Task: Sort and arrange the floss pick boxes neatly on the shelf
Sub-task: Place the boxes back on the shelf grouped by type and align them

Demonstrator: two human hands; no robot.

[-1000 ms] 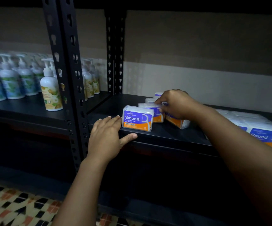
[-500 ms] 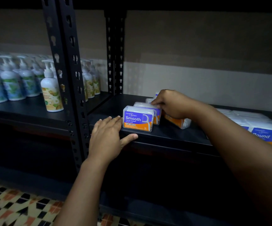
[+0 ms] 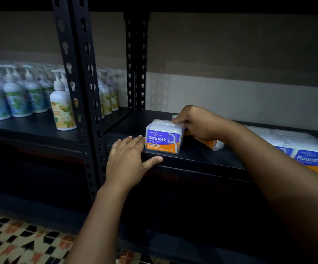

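Dim black shelf [image 3: 192, 159] at frame centre: the left hand [image 3: 127, 164] rests flat and open beside the front Smooth floss pick box [image 3: 163, 141], while the right hand [image 3: 198, 122] pinches the box [image 3: 175, 117] behind. These clear plastic boxes look light, rigid and slippery, so they are best gripped across their short sides.

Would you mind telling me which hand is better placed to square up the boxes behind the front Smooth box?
The right hand: its fingers already pinch the second box directly behind the Smooth box. The left hand lies flat on the shelf edge, beside the front box.
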